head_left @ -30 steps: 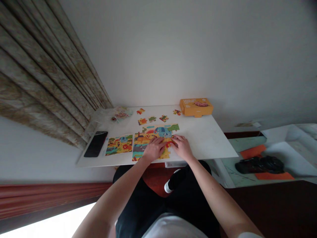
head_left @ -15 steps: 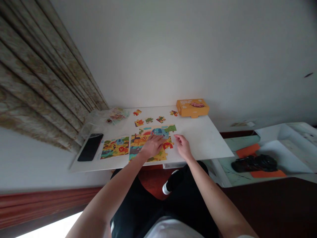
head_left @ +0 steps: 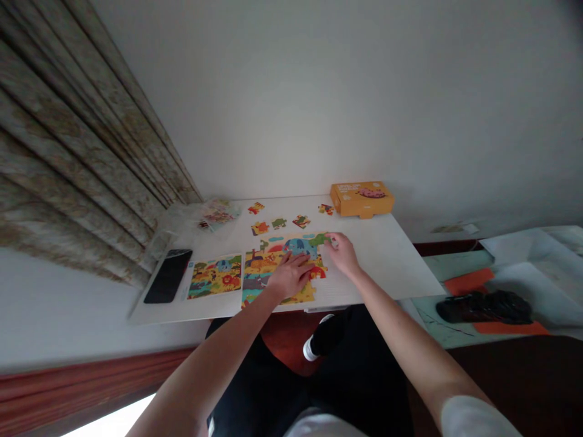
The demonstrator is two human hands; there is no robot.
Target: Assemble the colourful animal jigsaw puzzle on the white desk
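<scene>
Partly assembled animal jigsaw puzzle [head_left: 262,264] lies flat by the near edge of the white tabletop [head_left: 387,261], around mid-width. Bright yellow-orange savanna scene, blue elephant [head_left: 296,246] along the top, outline ragged. Left hand [head_left: 290,276] rests palm-down on the assembled section, fingers spread. Right hand [head_left: 342,252] is at the top right corner, fingertips [head_left: 331,238] on a green piece [head_left: 320,238]. Red-and-yellow piece [head_left: 317,273] sits on the right side, just beside the left hand. Five loose jigsaw pieces [head_left: 279,223], orange, green and red, lie scattered well apart from the puzzle, toward the far edge.
</scene>
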